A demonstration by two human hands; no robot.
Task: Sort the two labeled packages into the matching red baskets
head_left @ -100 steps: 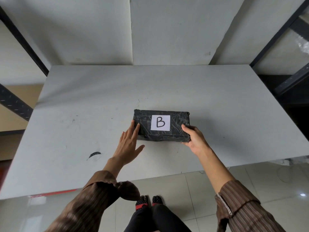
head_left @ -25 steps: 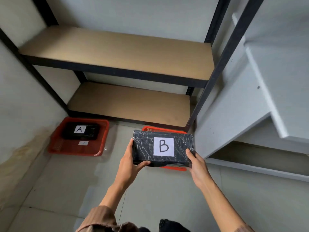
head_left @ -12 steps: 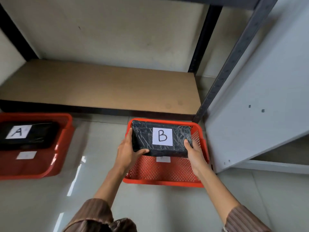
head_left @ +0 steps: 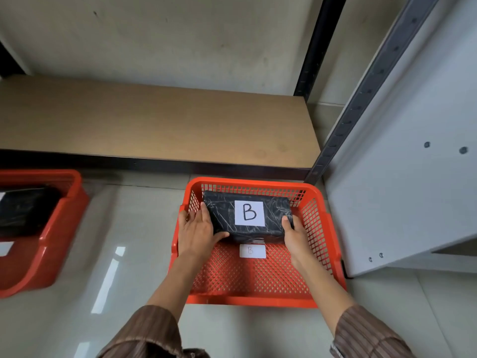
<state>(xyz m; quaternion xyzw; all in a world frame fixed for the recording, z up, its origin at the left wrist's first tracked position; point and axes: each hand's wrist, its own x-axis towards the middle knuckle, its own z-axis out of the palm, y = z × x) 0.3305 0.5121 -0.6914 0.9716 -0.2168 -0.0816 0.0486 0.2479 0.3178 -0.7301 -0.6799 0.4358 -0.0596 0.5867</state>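
1. We see the black wrapped package with a white "B" label on top, inside the red mesh basket, toward its far wall.
2. Whether the package already rests on the basket floor we cannot tell.
3. A small white "B" tag lies on the basket floor just in front of the package.
4. Our left hand grips the package's left end, thumb along the near side, fingers on the end face.
5. Our right hand grips the right end, clasped on the package.
6. Both forearms reach into the basket from the near rim; brown striped sleeves at the bottom edge.
7. A second red basket sits well apart to the left on the tiled floor, holding another black package; its label is cut off by the frame.
8. A wooden shelf board with a black frame runs behind both baskets; a grey panel stands just right of the B basket.
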